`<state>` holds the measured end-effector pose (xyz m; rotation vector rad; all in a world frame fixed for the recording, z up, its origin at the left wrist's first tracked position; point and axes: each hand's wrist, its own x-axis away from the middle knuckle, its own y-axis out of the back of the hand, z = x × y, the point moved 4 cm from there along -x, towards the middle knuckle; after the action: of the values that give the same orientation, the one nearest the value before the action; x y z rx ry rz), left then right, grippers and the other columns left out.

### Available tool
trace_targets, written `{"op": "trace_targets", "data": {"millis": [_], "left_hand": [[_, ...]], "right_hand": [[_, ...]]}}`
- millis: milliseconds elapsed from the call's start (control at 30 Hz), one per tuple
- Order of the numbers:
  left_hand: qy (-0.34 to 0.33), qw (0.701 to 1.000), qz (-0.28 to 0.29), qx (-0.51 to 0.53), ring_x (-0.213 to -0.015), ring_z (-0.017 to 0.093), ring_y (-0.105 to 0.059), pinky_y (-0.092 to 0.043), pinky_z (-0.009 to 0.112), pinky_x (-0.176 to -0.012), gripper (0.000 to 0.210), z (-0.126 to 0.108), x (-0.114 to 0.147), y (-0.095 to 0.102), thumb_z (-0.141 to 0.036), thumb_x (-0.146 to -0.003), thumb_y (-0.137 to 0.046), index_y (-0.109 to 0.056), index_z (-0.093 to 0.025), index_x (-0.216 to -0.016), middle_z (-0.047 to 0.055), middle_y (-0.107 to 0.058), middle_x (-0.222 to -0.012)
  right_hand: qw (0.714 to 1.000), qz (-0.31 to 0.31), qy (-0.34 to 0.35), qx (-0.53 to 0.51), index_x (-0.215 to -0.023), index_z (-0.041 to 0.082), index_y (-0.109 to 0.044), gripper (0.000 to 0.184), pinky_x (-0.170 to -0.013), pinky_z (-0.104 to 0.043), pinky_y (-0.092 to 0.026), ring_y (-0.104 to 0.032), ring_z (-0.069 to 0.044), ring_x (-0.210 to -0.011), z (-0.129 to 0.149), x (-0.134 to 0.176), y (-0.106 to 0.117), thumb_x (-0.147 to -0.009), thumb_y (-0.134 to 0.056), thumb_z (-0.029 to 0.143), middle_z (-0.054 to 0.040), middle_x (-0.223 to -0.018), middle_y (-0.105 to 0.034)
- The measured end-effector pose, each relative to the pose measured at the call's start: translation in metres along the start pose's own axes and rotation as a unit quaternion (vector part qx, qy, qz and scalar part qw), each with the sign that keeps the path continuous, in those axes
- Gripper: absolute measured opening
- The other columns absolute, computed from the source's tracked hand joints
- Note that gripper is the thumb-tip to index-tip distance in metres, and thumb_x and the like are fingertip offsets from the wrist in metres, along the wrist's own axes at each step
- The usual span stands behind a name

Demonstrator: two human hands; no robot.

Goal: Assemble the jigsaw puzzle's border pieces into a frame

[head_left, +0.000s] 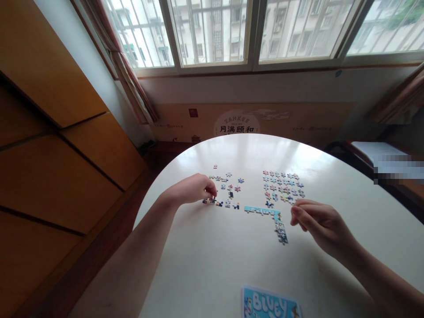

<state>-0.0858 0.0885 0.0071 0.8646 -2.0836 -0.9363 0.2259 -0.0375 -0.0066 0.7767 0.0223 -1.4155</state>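
Note:
My left hand (201, 187) reaches over the left group of loose puzzle pieces. Its thumb and fingers pinch a small jigsaw puzzle piece (212, 200) at the table surface, mostly hidden by the fingertips. To the right lies a joined strip of puzzle (262, 210), light blue along its top and bending down at a corner into darker pieces (281, 232). Just right of that corner, my right hand (314, 221) hovers with thumb and fingers pressed together; whether anything is between them is hidden. Behind it, several loose pieces (280, 181) lie in rough rows.
The white round table (198, 260) carries everything. Near its front edge lies a blue card or box lid (270, 304) reading "BLUEY", cut off by the frame. A chair (361, 159) stands at the right, wooden cabinets (66, 168) at the left, and windows behind.

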Motion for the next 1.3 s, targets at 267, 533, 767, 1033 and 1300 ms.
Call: {"op": "trace_targets", "data": {"millis": [267,533,767,1033,1300], "left_hand": [[0.012,1.0,0.002,-0.002,-0.082,0.019,-0.072,-0.051,0.026,-0.072,0.02,0.003,0.0,-0.001,-0.022,-0.075,-0.064,-0.078,-0.024,-0.089,0.001,-0.079,-0.094],[0.011,1.0,-0.009,-0.006,-0.077,0.019,-0.072,-0.05,0.027,-0.068,0.024,-0.001,0.003,0.0,-0.023,-0.076,-0.064,-0.077,-0.025,-0.096,0.001,-0.078,-0.085],[-0.008,0.978,-0.195,-0.07,-0.087,0.019,-0.069,-0.05,0.03,-0.077,0.019,-0.004,0.007,0.02,-0.024,-0.087,-0.06,-0.078,-0.023,-0.093,0.003,-0.078,-0.099],[0.024,0.978,-0.195,-0.075,-0.094,0.023,-0.071,-0.053,0.033,-0.083,0.019,0.0,0.0,0.015,-0.028,-0.089,-0.063,-0.08,-0.022,-0.096,0.004,-0.079,-0.103],[0.051,0.982,-0.159,-0.087,-0.1,0.024,-0.071,-0.053,0.032,-0.082,0.02,-0.002,0.0,0.011,-0.026,-0.089,-0.061,-0.08,-0.021,-0.093,0.006,-0.079,-0.109]], "right_hand": [[1.0,-0.006,0.01,-0.001,-0.062,0.02,-0.066,0.043,-0.057,-0.028,-0.044,-0.053,-0.014,-0.055,0.004,0.0,0.0,-0.102,-0.053,0.032,-0.0002,-0.056,-0.054],[1.0,-0.002,0.0,-0.001,-0.063,0.021,-0.066,0.043,-0.061,-0.03,-0.046,-0.056,-0.015,-0.058,0.0,0.001,-0.001,-0.102,-0.053,0.032,-0.0009,-0.058,-0.055],[1.0,-0.005,-0.002,0.003,-0.063,0.021,-0.066,0.042,-0.056,-0.029,-0.045,-0.056,-0.015,-0.056,-0.002,0.002,0.0,-0.101,-0.053,0.032,-0.0012,-0.058,-0.057],[1.0,-0.016,-0.007,0.007,-0.061,0.021,-0.067,0.044,-0.051,-0.029,-0.043,-0.055,-0.016,-0.054,0.0,0.001,0.002,-0.101,-0.054,0.034,-0.0025,-0.058,-0.058],[1.0,-0.011,-0.009,0.002,-0.061,0.021,-0.067,0.045,-0.049,-0.029,-0.043,-0.055,-0.016,-0.054,-0.001,0.001,0.002,-0.101,-0.054,0.036,-0.003,-0.058,-0.059]]}}
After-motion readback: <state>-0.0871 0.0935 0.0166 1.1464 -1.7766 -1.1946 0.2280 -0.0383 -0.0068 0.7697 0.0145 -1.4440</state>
